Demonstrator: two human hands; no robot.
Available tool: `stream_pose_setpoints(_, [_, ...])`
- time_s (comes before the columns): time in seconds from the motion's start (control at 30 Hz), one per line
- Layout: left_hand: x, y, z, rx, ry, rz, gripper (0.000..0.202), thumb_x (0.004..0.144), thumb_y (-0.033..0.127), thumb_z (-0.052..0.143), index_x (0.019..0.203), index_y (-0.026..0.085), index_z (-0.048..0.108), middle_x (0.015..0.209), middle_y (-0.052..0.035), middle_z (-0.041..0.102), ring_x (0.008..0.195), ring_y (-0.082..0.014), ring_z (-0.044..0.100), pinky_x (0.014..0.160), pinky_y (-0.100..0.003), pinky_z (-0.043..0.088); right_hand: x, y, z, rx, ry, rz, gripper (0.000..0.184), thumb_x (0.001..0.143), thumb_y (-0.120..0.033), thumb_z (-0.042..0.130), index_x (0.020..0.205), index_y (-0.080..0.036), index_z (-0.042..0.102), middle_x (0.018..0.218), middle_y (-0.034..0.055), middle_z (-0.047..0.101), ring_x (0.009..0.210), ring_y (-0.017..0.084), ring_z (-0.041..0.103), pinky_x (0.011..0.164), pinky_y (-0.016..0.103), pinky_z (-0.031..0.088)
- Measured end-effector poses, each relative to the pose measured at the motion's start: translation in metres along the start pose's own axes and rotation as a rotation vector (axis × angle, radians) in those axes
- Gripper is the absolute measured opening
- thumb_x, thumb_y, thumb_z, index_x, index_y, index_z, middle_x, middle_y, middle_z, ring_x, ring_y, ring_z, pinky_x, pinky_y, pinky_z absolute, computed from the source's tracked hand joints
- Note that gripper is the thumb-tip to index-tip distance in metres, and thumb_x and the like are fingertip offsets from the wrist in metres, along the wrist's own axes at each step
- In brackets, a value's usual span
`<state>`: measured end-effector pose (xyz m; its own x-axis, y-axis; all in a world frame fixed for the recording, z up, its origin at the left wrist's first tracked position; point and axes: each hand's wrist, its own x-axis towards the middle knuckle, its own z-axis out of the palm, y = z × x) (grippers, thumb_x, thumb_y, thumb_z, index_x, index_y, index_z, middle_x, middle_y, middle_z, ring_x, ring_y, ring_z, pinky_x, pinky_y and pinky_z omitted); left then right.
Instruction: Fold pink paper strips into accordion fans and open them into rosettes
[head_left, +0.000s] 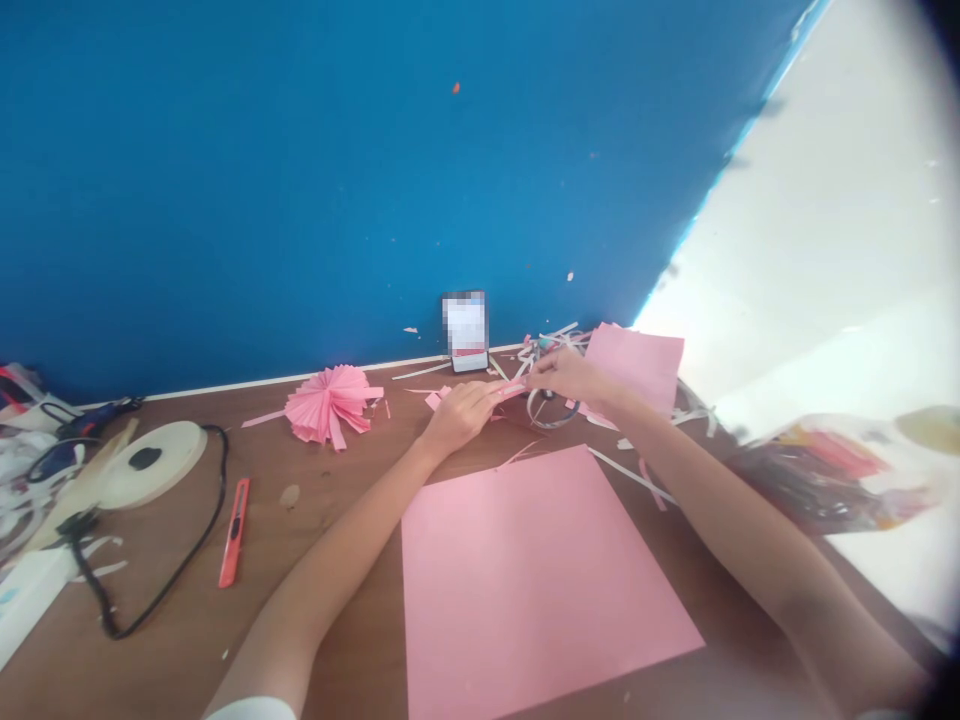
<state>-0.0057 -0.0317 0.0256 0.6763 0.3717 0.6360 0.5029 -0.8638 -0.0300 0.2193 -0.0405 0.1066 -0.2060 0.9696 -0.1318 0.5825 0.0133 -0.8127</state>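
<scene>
**Desk:** What fills your feed, biggest first?

**Operator:** I see a blue wall (300,180) across the back and a brown wooden table (180,660) below it. Lying flat on the table between the two forearms is a large pink sheet (540,570). A second pink sheet (637,365) leans at the far right, close to the wall.

**Desk:** And on the left side?

**Operator:** I make out a white tape roll (150,460) with a black cable (172,580) looping round it. Beyond that is a pleated pink paper fan (330,403), lying near the wall. An orange utility knife (235,518) lies beside the cable, well apart from both hands.

**Desk:** The hands?

**Operator:** Both reach far across the table. The left hand (461,412) and the right hand (566,375) each pinch one end of a narrow pink paper strip (512,390), fingers closed on it. The strip sits between them, low over the table, just beyond the large sheet's far edge. I see a clear tape ring (551,410) under the right hand and paper scraps (547,335) scattered behind it. A small phone (466,332) stands against the wall just past the strip.
</scene>
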Motion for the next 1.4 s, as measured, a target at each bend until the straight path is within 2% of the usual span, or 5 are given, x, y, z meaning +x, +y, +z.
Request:
stream_pose_setpoints(0.2, [-0.002,-0.002,0.003,0.016,-0.009,0.042,0.038,0.093,0.014,0.037,0.129,0.018,0.05,0.128,-0.0099,0.058,0.113,-0.0195,0.057,0.087,-0.036,0.048,0.001,0.0,0.0,-0.015,-0.004,0.008,0.034,0.068,-0.051,0.063,0.061,-0.018,0.062,0.053,-0.0027,0.04,0.051,0.009,0.034,0.045,0.024,0.025])
stream_pose_setpoints(0.7, [-0.002,-0.002,0.004,-0.045,0.024,0.015,0.035,0.093,0.016,0.04,0.125,0.017,0.053,0.125,-0.0107,0.06,0.114,-0.0208,0.056,0.09,-0.04,0.048,0.008,0.01,0.007,-0.028,0.001,-0.051,0.039,0.07,-0.054,0.061,0.058,-0.017,0.059,0.051,-0.0042,0.038,0.048,0.008,0.031,0.047,0.026,0.022])
stream_pose_setpoints(1.03, [-0.003,-0.003,0.004,0.0,0.001,0.092,0.036,0.094,0.016,0.035,0.126,0.013,0.051,0.12,-0.0144,0.061,0.115,-0.0222,0.056,0.093,-0.042,0.05,0.007,0.01,0.009,-0.09,0.015,-0.06,0.037,0.073,-0.052,0.057,0.064,-0.017,0.063,0.054,-0.0037,0.041,0.051,0.008,0.033,0.05,0.026,0.024])
stream_pose_setpoints(1.2, [-0.002,-0.001,0.002,0.08,-0.02,0.047,0.034,0.093,0.015,0.034,0.118,0.014,0.057,0.116,-0.0134,0.062,0.108,-0.0226,0.058,0.087,-0.039,0.052,0.009,0.012,0.008,-0.103,0.005,-0.031,0.036,0.074,-0.051,0.056,0.072,-0.018,0.067,0.055,-0.0032,0.045,0.049,0.008,0.035,0.048,0.026,0.024])
stream_pose_setpoints(1.4, [-0.002,0.0,0.004,0.072,0.022,0.055,0.035,0.091,0.015,0.034,0.117,0.014,0.057,0.118,-0.0132,0.062,0.108,-0.0235,0.058,0.089,-0.04,0.05,0.016,0.018,0.008,-0.174,0.036,0.017,0.033,0.072,-0.049,0.058,0.069,-0.018,0.069,0.051,-0.0026,0.047,0.049,0.01,0.038,0.048,0.026,0.029])
